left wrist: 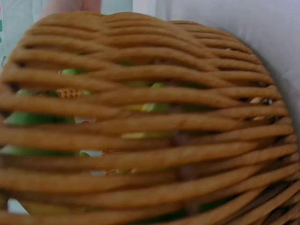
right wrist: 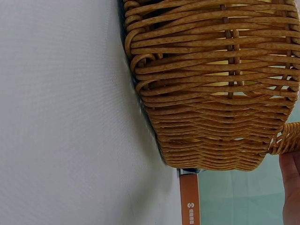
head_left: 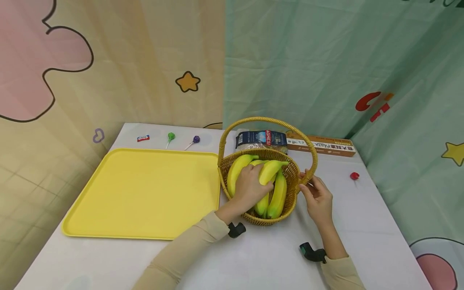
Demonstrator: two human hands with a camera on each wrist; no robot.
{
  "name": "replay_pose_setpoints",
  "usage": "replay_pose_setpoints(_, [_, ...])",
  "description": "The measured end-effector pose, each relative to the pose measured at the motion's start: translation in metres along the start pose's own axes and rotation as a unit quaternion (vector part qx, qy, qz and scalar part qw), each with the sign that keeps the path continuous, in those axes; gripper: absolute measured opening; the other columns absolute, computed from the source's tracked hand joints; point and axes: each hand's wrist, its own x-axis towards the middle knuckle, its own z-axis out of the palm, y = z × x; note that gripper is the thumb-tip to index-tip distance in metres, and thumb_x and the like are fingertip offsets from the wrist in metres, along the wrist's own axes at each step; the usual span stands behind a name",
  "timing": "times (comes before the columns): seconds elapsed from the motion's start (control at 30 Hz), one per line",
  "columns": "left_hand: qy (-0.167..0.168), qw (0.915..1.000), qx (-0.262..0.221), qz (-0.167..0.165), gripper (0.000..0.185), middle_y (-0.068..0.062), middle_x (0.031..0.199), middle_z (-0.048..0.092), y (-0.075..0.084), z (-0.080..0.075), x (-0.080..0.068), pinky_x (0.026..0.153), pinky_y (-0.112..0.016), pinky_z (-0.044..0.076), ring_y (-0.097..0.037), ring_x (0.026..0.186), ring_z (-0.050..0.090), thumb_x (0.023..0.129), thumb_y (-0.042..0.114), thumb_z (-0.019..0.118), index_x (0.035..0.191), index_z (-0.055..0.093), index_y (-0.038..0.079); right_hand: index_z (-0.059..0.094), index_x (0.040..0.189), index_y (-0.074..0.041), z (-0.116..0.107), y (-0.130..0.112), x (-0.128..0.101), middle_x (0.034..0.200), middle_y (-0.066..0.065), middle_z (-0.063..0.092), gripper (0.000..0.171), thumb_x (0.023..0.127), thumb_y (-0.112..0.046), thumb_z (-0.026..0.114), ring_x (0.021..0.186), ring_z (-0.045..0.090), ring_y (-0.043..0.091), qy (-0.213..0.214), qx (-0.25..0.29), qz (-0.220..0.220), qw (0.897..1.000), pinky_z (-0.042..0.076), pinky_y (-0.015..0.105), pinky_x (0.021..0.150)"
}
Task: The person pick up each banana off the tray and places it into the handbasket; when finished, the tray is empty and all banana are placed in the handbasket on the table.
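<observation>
A wicker basket point(head_left: 266, 221) with a tall arched handle point(head_left: 261, 119) stands on the table, holding several yellow bananas point(head_left: 278, 195) with greenish ends. My left hand point(head_left: 250, 187) reaches into it from the front left and grips the uppermost banana point(head_left: 269, 171), thumb on its near side. At the basket's right side, my right hand point(head_left: 320, 203) pinches the lower end of the handle. The basket's woven wall point(left wrist: 140, 124) fills the left wrist view and hides the left fingers' hold. In the right wrist view, fingers point(right wrist: 290, 183) touch the handle's base point(right wrist: 288, 138).
Left of the basket lies a yellow tray point(head_left: 145, 193). Behind the tray are a small wrapped candy point(head_left: 143, 138), a green lollipop point(head_left: 171, 137) and a purple lollipop point(head_left: 196, 139). A pasta bag point(head_left: 261, 138) and pasta box point(head_left: 326, 146) lie behind the basket; a red lollipop point(head_left: 354, 176) sits right.
</observation>
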Motion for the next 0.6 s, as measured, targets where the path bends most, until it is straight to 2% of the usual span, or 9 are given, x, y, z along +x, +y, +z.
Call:
replay_pose_setpoints(0.17, [0.001, 0.999, 0.045, -0.003, 0.055, -0.013, 0.112, 0.065, 0.0, 0.009, -0.001, 0.075, -0.035, 0.051, -0.027, 0.099, 0.06, 0.08, 0.03, 0.071, 0.129, 0.062, 0.006, 0.055, 0.129, 0.013, -0.001, 0.0, 0.0, 0.114, 0.032, 0.06, 0.047, 0.082, 0.021, 0.06, 0.11, 0.064, 0.003, -0.001, -0.007, 0.001, 1.0, 0.05, 0.015, 0.089])
replay_pose_setpoints(0.3, [0.011, 0.9982, 0.059, 0.006, 0.053, -0.013, 0.111, 0.063, 0.001, 0.012, -0.001, 0.073, -0.034, 0.052, -0.026, 0.098, 0.059, 0.082, 0.03, 0.073, 0.127, 0.062, 0.005, 0.055, 0.129, 0.013, -0.001, 0.0, 0.0, 0.114, 0.034, 0.059, 0.048, 0.082, 0.022, 0.06, 0.11, 0.063, 0.004, 0.001, -0.007, -0.003, 1.0, 0.05, 0.014, 0.089])
replay_pose_setpoints(0.47, [0.007, 0.9997, 0.023, 0.004, 0.051, -0.013, 0.116, 0.06, -0.002, 0.005, -0.007, 0.074, -0.034, 0.052, -0.026, 0.103, 0.057, 0.085, 0.029, 0.071, 0.129, 0.062, 0.005, 0.054, 0.128, 0.015, -0.002, -0.001, 0.001, 0.114, 0.03, 0.061, 0.047, 0.082, 0.023, 0.059, 0.111, 0.062, 0.006, 0.003, -0.004, -0.005, 1.0, 0.05, 0.015, 0.09])
replay_pose_setpoints(0.6, [-0.004, 0.9999, -0.009, -0.005, 0.05, -0.013, 0.117, 0.06, -0.011, -0.014, -0.02, 0.077, -0.039, 0.052, -0.027, 0.105, 0.057, 0.086, 0.028, 0.069, 0.13, 0.062, 0.006, 0.054, 0.125, 0.019, -0.003, -0.001, 0.001, 0.113, 0.034, 0.059, 0.045, 0.08, 0.026, 0.058, 0.112, 0.061, 0.008, -0.001, -0.013, -0.002, 1.0, 0.05, 0.015, 0.09])
